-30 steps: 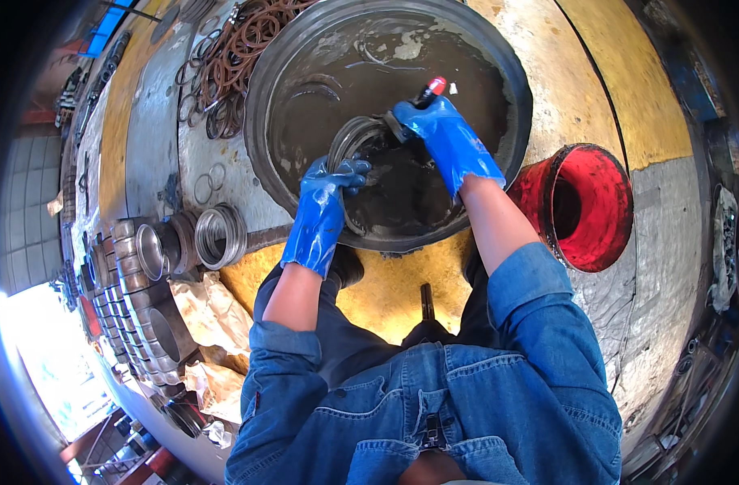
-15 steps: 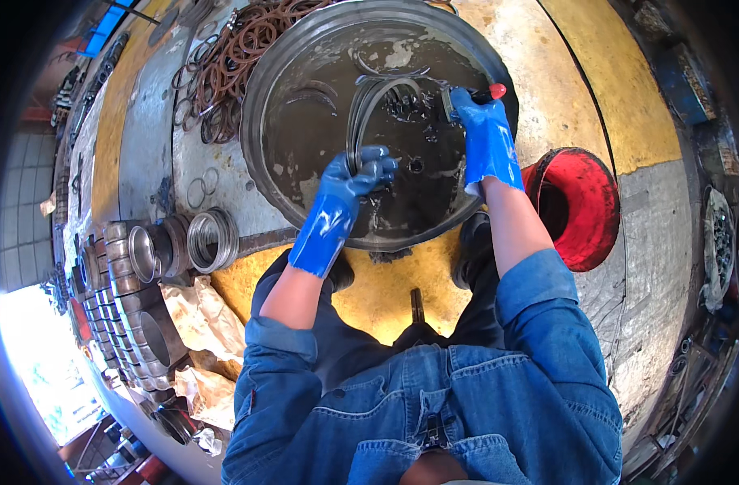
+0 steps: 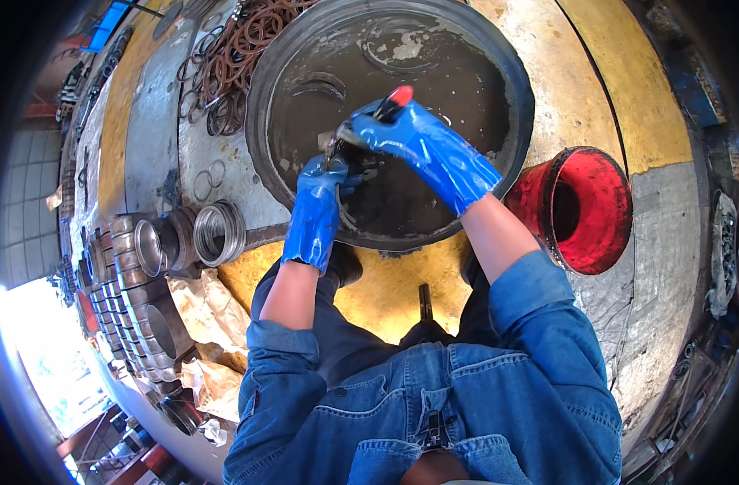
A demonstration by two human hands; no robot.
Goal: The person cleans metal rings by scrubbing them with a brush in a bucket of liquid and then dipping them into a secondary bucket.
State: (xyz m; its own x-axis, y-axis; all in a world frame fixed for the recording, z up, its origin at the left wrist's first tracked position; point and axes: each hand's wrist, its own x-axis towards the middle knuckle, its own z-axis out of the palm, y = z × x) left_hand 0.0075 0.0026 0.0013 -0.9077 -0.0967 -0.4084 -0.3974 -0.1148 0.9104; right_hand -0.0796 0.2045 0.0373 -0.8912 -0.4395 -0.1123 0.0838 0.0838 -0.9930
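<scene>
Both blue-gloved hands work over a wide round metal basin [image 3: 260, 153] of dark, murky liquid. My left hand [image 3: 317, 182] is closed around several thin metal rings [image 3: 332, 151], seen nearly edge-on, blurred and mostly hidden between the gloves. My right hand [image 3: 410, 133] grips a brush [image 3: 401, 94] by its dark, red-tipped handle. The brush's head is against or very close to the rings, just above my left hand; its exact contact is hidden. Other curved rings [image 3: 321, 81] lie partly under the liquid at the basin's left.
To the right of the basin a red bucket [image 3: 604, 214] lies tipped, its mouth facing me. A pile of rusty rings [image 3: 244, 56] is at the far left. Nearer left are bundled shiny rings [image 3: 218, 233], stacked metal cylinders [image 3: 135, 279] and brown paper [image 3: 208, 311].
My right hand has moved left from the basin's right side, bringing the brush to the rings. My left hand has shifted slightly left and nearer, turning the rings from an upright loop to edge-on.
</scene>
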